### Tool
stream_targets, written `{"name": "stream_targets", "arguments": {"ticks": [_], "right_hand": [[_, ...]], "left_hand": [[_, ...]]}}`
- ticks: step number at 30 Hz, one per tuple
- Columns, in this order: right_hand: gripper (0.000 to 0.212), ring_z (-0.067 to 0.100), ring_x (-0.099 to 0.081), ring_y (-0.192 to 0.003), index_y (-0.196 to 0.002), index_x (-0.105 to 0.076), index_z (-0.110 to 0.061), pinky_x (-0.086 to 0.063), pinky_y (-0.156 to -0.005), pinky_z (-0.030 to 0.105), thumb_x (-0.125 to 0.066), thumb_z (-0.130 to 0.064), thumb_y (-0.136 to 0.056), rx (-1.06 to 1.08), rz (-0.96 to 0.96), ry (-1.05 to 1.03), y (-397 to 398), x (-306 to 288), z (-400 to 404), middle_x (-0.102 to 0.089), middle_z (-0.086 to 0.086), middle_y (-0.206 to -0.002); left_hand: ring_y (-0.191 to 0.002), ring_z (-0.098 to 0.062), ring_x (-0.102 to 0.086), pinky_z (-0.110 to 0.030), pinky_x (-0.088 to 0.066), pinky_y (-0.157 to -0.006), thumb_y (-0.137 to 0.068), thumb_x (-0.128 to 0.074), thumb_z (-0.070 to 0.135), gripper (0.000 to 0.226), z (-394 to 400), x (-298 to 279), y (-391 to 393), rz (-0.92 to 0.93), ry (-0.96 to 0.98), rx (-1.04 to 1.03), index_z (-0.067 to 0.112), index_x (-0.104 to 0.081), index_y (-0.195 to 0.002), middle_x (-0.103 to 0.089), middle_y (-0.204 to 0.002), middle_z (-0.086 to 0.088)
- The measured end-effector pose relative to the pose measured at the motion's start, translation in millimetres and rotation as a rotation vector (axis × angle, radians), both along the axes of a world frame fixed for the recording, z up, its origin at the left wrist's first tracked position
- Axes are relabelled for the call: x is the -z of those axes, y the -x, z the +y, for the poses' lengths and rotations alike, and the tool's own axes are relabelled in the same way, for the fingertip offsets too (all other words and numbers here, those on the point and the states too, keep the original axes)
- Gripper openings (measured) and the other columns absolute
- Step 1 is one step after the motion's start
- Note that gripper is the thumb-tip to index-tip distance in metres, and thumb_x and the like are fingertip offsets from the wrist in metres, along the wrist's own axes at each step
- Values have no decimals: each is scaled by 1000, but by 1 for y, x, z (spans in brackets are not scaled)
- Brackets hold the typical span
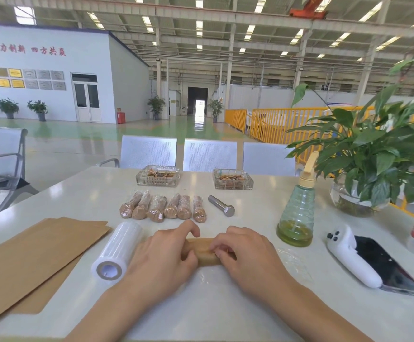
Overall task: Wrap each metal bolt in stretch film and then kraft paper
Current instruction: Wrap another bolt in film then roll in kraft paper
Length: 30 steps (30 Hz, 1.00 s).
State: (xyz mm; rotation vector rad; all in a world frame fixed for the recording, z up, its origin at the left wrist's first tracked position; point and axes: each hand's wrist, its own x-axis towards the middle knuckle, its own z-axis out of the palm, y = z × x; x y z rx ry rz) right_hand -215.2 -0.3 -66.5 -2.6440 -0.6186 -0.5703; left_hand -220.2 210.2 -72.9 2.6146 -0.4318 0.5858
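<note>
Table point(225, 304) is cluttered; at centre frame the paper roll point(204, 253) is gripped by left hand point(166, 257) and pinched by right hand point(240, 253), so tight, even rolling is probably needed.

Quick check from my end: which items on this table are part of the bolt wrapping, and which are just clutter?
Job: kraft-wrapped bolt held by left hand and right hand; stretch film roll; kraft paper sheets; six wrapped bolts; bare bolt.
Clutter: two ashtrays, spray bottle, phone, white controller, potted plant.
</note>
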Motion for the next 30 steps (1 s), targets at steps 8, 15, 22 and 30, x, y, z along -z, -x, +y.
{"name": "stream_targets", "arguments": {"ticks": [8,15,22,30], "right_hand": [[24,12,-52,-97,-116,-67,-46,-45,-78,34,-50,-36,-102,-13,23,24,-1,1,-1,-52,-14,-94],[31,14,-49,-97,-124,-65,-52,-44,-78,34,-48,-35,-104,-26,48,69,-3,-1,0,-50,-13,-96],[31,13,-50,-100,-124,-66,-48,-43,-77,33,-47,-34,-104,-38,46,72,-1,0,0,-50,-12,-100],[30,13,-49,-101,-124,-65,-45,-47,-79,37,-45,-34,-105,-51,34,85,2,0,0,-50,-12,-102]], "left_hand": [[-82,-8,-55,-31,-38,-62,-88,-52,38,23,4,-10,4,-21,-73,37,44,-45,-108,-63,-91,22],[-95,-10,-62,-31,-39,-66,-90,-45,47,26,2,-13,4,-29,-224,-49,49,-56,-113,-61,-107,21],[-92,-14,-63,-32,-35,-61,-90,-42,50,28,-1,-16,5,-12,-315,-105,44,-59,-111,-62,-96,14],[-99,-12,-64,-30,-44,-68,-90,-43,54,31,-2,-23,6,9,-369,-54,40,-63,-109,-64,-103,15]]}}
